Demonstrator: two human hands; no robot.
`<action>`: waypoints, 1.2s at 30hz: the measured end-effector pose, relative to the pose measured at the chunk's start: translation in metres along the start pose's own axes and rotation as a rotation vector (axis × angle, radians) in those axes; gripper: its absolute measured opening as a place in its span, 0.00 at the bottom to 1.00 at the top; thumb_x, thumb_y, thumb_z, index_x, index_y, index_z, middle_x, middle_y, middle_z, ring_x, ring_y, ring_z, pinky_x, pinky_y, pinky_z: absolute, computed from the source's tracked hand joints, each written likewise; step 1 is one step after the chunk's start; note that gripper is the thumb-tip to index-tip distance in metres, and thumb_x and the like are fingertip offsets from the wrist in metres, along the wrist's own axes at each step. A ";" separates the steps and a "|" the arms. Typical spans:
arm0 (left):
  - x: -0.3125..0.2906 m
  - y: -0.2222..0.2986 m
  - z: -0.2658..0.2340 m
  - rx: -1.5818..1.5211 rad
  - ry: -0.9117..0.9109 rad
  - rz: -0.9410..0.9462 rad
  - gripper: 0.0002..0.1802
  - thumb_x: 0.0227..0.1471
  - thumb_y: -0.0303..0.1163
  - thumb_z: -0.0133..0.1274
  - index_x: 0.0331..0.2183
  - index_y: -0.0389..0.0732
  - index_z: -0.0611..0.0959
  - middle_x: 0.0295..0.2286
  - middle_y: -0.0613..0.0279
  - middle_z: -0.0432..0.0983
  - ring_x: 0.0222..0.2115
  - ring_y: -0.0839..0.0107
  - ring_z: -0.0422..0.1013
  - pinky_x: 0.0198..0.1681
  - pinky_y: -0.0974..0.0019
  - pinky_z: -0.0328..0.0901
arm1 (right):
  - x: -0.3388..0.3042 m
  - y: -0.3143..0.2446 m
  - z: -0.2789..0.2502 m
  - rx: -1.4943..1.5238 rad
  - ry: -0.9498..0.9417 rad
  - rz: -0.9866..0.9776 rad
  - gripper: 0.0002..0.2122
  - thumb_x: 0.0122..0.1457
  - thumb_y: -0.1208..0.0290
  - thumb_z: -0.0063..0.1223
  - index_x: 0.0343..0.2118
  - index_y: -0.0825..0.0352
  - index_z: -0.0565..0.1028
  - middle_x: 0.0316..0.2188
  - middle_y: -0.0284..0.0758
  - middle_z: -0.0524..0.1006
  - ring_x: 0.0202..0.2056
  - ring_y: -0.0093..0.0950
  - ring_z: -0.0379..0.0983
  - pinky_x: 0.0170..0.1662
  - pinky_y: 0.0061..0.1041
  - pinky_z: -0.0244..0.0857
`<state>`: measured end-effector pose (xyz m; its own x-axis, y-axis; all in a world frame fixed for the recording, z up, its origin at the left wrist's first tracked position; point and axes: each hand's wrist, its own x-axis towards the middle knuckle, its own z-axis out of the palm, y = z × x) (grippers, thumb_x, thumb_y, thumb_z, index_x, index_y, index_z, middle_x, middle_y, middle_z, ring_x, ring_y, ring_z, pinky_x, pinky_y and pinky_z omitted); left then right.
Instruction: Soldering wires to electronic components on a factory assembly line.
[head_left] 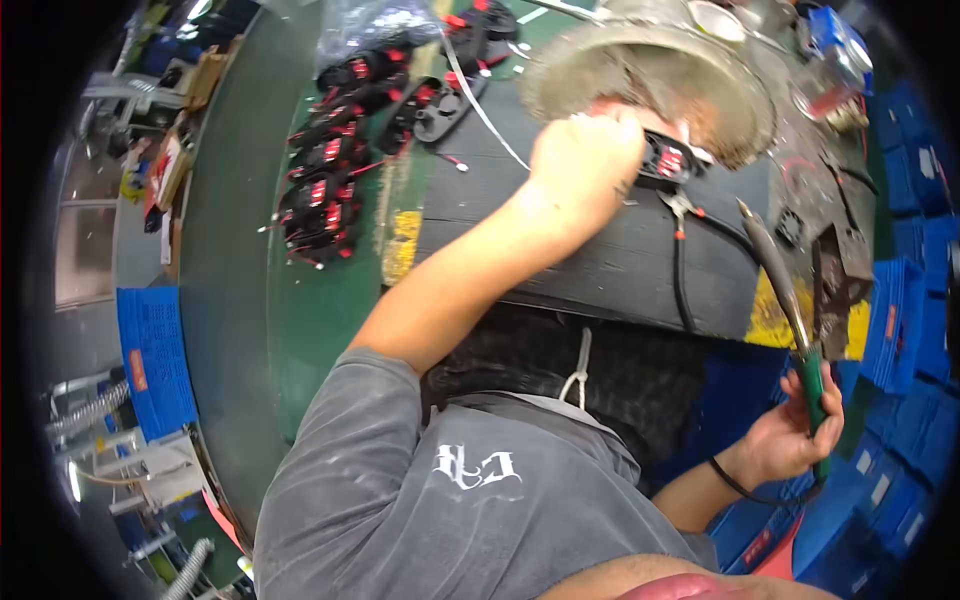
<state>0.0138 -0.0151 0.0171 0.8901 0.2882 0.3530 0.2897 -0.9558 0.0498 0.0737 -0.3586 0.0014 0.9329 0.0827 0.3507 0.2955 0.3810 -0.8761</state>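
Right hand (797,432) clasps a soldering iron (782,280). Left hand (588,158), beside a black housing (667,163), conceals its grip, state unclear. Contents of blue crates (905,345) blur.

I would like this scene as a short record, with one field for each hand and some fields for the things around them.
Left hand: at a black housing with red parts; grip unclear
Right hand: holding a green-handled soldering iron
Work surface: dark board
Near the housing: pliers, flared metal hood
Left of the board: cluster of black-and-red housings
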 end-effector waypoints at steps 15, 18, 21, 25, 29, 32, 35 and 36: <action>-0.052 -0.010 -0.111 -0.497 0.027 -0.056 0.28 0.35 0.36 0.70 0.42 0.42 0.82 0.30 0.58 0.69 0.30 0.62 0.72 0.34 0.64 0.69 | 0.008 0.001 -0.002 -0.071 0.148 0.032 0.18 0.64 0.62 0.37 0.38 0.74 0.75 0.46 0.52 0.75 0.31 0.42 0.80 0.35 0.30 0.79; -0.072 -0.035 -0.151 -0.465 -0.120 -0.157 0.28 0.35 0.34 0.71 0.43 0.42 0.82 0.27 0.66 0.64 0.27 0.75 0.66 0.30 0.70 0.65 | 0.006 0.001 -0.009 -0.081 0.094 0.014 0.20 0.67 0.61 0.36 0.41 0.75 0.75 0.45 0.54 0.77 0.35 0.39 0.80 0.39 0.27 0.78; -0.093 -0.077 -0.188 -0.396 -0.137 -0.288 0.26 0.38 0.30 0.69 0.43 0.40 0.83 0.27 0.71 0.61 0.26 0.80 0.61 0.26 0.73 0.59 | 0.006 0.002 -0.008 -0.047 0.074 -0.001 0.20 0.67 0.61 0.36 0.41 0.75 0.75 0.46 0.54 0.77 0.35 0.39 0.81 0.39 0.27 0.79; -0.119 -0.134 -0.218 -0.706 -0.074 -0.760 0.21 0.46 0.26 0.63 0.45 0.34 0.82 0.27 0.76 0.64 0.26 0.84 0.62 0.29 0.77 0.57 | 0.008 0.004 -0.003 -0.045 0.060 0.002 0.19 0.66 0.61 0.37 0.40 0.75 0.75 0.46 0.54 0.77 0.35 0.40 0.81 0.39 0.26 0.79; -0.132 -0.190 -0.219 -0.828 0.072 -0.816 0.26 0.48 0.32 0.66 0.47 0.32 0.80 0.25 0.72 0.68 0.19 0.84 0.66 0.20 0.77 0.62 | 0.009 0.001 0.000 -0.064 0.033 -0.011 0.19 0.66 0.61 0.37 0.40 0.75 0.75 0.47 0.54 0.76 0.35 0.40 0.81 0.39 0.27 0.79; -0.124 -0.221 -0.213 -0.635 0.100 -0.719 0.26 0.48 0.35 0.66 0.47 0.30 0.80 0.24 0.71 0.69 0.19 0.82 0.67 0.21 0.76 0.62 | 0.007 -0.002 0.011 -0.103 0.088 -0.010 0.18 0.65 0.61 0.37 0.38 0.72 0.75 0.44 0.50 0.76 0.31 0.39 0.81 0.34 0.27 0.79; -0.104 -0.266 -0.201 -0.317 -0.084 -0.540 0.30 0.46 0.42 0.67 0.47 0.33 0.80 0.26 0.66 0.72 0.19 0.79 0.69 0.24 0.72 0.65 | 0.007 0.000 0.008 -0.083 0.005 -0.006 0.19 0.66 0.61 0.37 0.40 0.74 0.75 0.47 0.53 0.76 0.35 0.39 0.81 0.40 0.27 0.79; -0.091 -0.271 -0.194 -0.332 -0.129 -0.525 0.30 0.45 0.44 0.67 0.47 0.36 0.81 0.26 0.65 0.73 0.18 0.78 0.69 0.24 0.71 0.66 | 0.007 0.000 0.008 -0.092 0.010 -0.009 0.19 0.66 0.61 0.37 0.40 0.74 0.75 0.47 0.53 0.76 0.35 0.39 0.81 0.40 0.27 0.79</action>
<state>-0.2136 0.2066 0.1531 0.7002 0.7084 0.0887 0.5932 -0.6464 0.4800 0.0787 -0.3507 0.0063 0.9319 0.0702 0.3558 0.3212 0.2954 -0.8997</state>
